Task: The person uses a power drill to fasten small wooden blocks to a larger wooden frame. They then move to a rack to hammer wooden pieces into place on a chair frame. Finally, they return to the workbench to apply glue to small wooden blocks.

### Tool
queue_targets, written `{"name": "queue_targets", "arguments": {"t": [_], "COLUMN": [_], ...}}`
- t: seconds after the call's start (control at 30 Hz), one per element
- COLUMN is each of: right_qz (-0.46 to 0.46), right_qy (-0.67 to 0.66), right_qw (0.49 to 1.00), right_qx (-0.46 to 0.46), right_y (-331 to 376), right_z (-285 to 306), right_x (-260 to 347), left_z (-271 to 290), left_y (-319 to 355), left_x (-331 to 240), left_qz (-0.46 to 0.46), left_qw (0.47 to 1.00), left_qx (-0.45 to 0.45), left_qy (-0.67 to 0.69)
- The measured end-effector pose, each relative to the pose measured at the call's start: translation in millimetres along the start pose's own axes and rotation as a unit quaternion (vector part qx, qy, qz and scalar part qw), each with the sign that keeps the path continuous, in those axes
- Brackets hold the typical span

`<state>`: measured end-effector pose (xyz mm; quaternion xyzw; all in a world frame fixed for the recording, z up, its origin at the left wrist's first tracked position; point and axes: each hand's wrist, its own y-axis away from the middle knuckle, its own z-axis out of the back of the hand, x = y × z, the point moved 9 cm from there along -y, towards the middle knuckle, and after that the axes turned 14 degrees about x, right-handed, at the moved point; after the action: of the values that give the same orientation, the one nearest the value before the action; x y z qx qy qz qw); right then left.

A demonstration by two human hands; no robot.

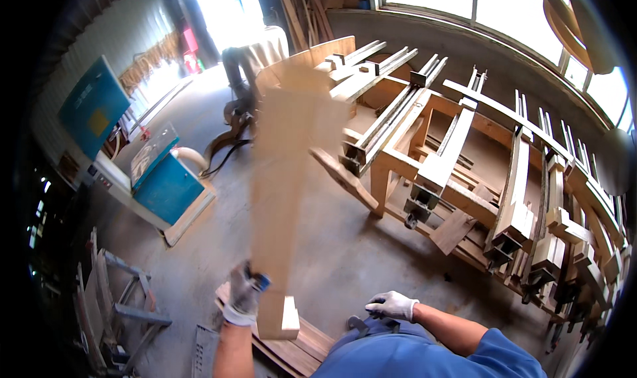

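Note:
A long pale wooden board [282, 199] stands in front of me, blurred by motion, with a wider part at its top. My left hand [244, 293], in a light work glove, is closed at the board's left edge near the lower end. A small blue thing [263, 283] shows at its fingers; I cannot make out what it is. My right hand [393, 306], also gloved, hangs by my waist with loosely bent fingers and nothing seen in it. Beside the board's foot sits a short pale wood block [290, 318], on several wooden planks [308, 341].
To the right, a long wooden clamping rack [464, 195] bears metal bar clamps and timber. A blue-and-white machine [169, 195] stands on the left, with a dark hose [232, 136] near it. Lower left are a metal frame [139, 312] and wood pieces. Windows [431, 0] are behind.

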<state>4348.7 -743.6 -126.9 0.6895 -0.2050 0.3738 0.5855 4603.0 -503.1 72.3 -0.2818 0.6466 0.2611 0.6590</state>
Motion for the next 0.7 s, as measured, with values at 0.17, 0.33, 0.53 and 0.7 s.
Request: {"name": "queue_targets", "arguments": {"t": [0.17,0.33,0.53,0.7], "right_qz": [0.023,0.196,0.383,0.456], "right_qy": [-0.139,-0.488,-0.591,-0.619], "right_qw": [0.99,0.85,0.708,0.623], "right_qx": [-0.019,0.028,-0.056,-0.143], "right_y": [-48.0,-97.5,-84.9,-76.4], "right_z": [53.7,101.5,173.5,200.3], "right_x": [51.6,118.1,199.8,195.8], "left_z": [49.1,34.2,24.6,15.9], "left_y": [-147.6,-234.8,-362.0,-487.0], "left_x": [-63.6,-198.2,-192.9,-121.5], "left_qz": [-0.141,-0.305,-0.286,-0.277], "left_qw": [0.986,0.952,0.954,0.961], "left_qx": [-0.045,-0.033,-0.004,-0.012], "left_qy": [0.072,-0.002,0.092,0.006]}}
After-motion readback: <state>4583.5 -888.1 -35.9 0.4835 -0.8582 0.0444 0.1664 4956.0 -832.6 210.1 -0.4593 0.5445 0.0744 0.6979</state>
